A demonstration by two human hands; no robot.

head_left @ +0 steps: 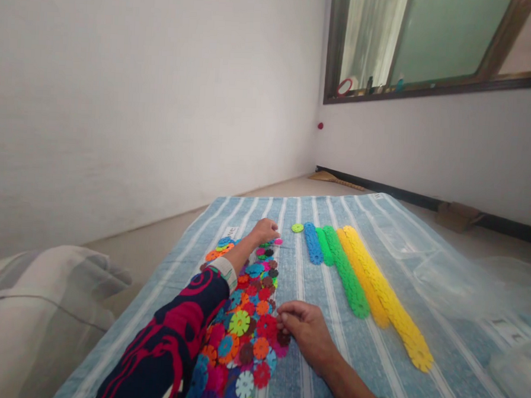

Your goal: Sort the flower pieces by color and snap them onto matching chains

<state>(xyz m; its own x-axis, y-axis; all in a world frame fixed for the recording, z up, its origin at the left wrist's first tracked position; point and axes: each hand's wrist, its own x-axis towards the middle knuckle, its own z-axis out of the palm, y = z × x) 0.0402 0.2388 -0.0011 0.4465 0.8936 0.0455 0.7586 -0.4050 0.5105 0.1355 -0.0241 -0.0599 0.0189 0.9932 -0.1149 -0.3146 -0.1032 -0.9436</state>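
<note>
A long heap of flower-shaped plastic discs (240,322) in many colours lies on the striped cloth. Over its far end, my left hand (264,230) has its fingers curled together, just above a pink disc (278,241); whatever they hold is hidden. My right hand (305,329) rests at the heap's right edge. Its thumb and fingertips are pinched together beside a dark brown disc (283,339), and I cannot see what is between them. To the right, overlapping discs lie in rows: blue (313,243), green (346,274) and yellow (387,297). A single lime disc (297,228) lies left of the blue row.
The blue-and-white striped cloth (286,215) covers the work surface. Clear plastic bags or containers (461,286) lie along the right side. A fabric-covered thing (41,306) stands at left. Behind are a wall, a window (447,39) and a cardboard piece (458,216) on the floor.
</note>
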